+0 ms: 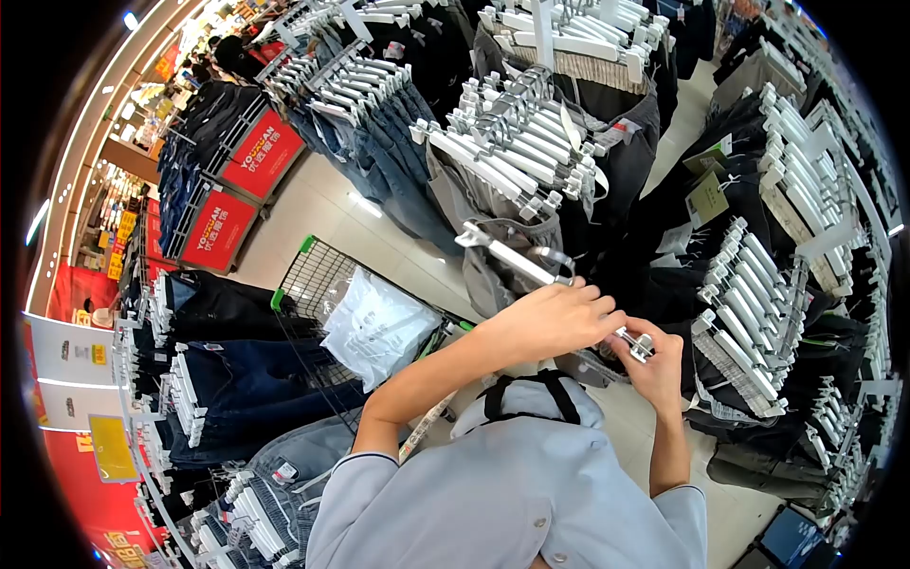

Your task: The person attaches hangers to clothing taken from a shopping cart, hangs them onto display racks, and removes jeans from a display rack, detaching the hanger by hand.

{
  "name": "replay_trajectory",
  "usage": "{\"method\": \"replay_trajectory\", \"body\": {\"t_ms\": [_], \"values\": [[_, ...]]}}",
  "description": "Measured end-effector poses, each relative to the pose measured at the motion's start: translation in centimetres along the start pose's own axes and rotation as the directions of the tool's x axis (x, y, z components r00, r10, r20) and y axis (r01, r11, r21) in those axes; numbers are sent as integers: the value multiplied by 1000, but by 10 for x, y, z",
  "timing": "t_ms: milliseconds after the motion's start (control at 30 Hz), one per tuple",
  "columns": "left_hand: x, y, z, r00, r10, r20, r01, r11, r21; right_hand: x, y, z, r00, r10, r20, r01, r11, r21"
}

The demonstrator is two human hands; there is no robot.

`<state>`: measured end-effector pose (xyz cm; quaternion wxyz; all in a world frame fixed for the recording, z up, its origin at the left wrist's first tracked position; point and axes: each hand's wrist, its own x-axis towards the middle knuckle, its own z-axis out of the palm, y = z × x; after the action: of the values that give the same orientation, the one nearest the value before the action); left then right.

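Note:
A white clip hanger (513,255) slants in front of me, its far-left clip sticking out past my left hand. My left hand (567,320) reaches across from the left, fingers bent over the hanger's middle; its fingertips are partly hidden. My right hand (654,368) is closed around the hanger's near end, with a metal-and-white clip (640,347) showing between thumb and fingers. Grey cloth (592,367) shows below my hands; whether it is clipped to this hanger I cannot tell.
A shopping cart (316,256) with a white plastic bag (374,327) stands to the left. Trousers on white hangers (517,142) fill the rack ahead, and dark trousers (749,322) hang at right. Jeans (237,379) hang at left. Red sign panels (263,156) stand beyond the tiled floor (327,204).

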<state>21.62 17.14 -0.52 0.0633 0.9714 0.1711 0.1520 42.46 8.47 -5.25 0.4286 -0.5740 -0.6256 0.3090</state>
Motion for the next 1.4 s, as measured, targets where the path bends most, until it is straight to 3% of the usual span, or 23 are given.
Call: {"method": "replay_trajectory", "body": {"t_ms": [33, 100, 133, 167, 233, 300, 367, 433, 500, 533, 633, 667, 767, 967, 1033, 1067, 1100, 1167, 1367, 1400], "values": [[3, -1, 2, 1000, 2, 4, -2, 1000, 0, -2, 3, 0, 1000, 2, -2, -2, 1000, 3], [8, -4, 5, 916, 151, -371, -148, 988, 38, -4, 12, -4, 996, 59, -65, -57, 998, 18], [0, -4, 0, 911, 143, -387, -191, 978, -89, -5, 13, -5, 992, 37, -120, -34, 999, 22], [-7, -5, -4, 911, 152, -383, -198, 977, -85, -7, 15, -8, 991, 36, -129, -33, 999, 26], [-23, -12, -9, 817, -38, -575, -82, 980, -181, -16, 19, -16, 978, 63, -198, -66, 998, -10], [-37, -44, 6, 629, -281, -725, 190, 960, -208, -26, 25, -23, 971, 73, -227, -79, 997, -17], [-39, -87, 23, 291, -725, -624, 253, 688, -681, -34, 29, -29, 974, 71, -217, -72, 997, 0], [-51, -155, 55, 142, -910, -390, 312, 415, -854, -39, 30, -31, 976, 76, -202, -79, 997, -7], [-52, -186, 69, 174, -984, -47, 367, 109, -924, -44, 27, -31, 981, 129, -146, -128, 992, 16], [-49, -196, 77, 212, -977, 31, 338, 43, -940, -44, 22, -29, 982, 113, -149, -115, 993, -6], [-39, -214, 87, 222, -973, 69, 359, 16, -933, -49, 28, -24, 986, 100, -131, -100, 995, 4], [-35, -223, 93, 172, -983, 58, 312, -2, -950, -51, 28, -23, 987, 96, -129, -98, 995, -10], [-37, -240, 97, 186, -974, 130, 245, -82, -966, -54, 26, -18, 986, 127, -106, -133, 990, -53], [-37, -236, 82, 204, -970, 132, 172, -97, -980, -52, 25, -14, 988, 127, -93, -135, 987, -89], [-37, -216, 59, 347, -921, 177, 63, -165, -984, -49, 30, -11, 990, 120, -74, -128, 986, -110], [-39, -207, 52, 382, -904, 191, 80, -174, -982, -47, 35, -7, 991, 106, -86, -115, 988, -99], [-44, -199, 47, 375, -909, 184, 71, -170, -983, -44, 38, -5, 991, 90, -97, -99, 991, -88], [-63, -180, 40, 387, -878, 281, 211, -213, -954, -36, 39, 0, 994, 78, -80, -84, 993, -82], [-191, -126, 36, 305, -949, 83, 146, -39, -988, -6, 33, 22, 998, 51, 48, -50, 998, -22], [-210, -113, 27, 236, -970, 55, 120, -27, -992, 0, 34, 28, 998, 33, 47, -33, 999, -11]]}}
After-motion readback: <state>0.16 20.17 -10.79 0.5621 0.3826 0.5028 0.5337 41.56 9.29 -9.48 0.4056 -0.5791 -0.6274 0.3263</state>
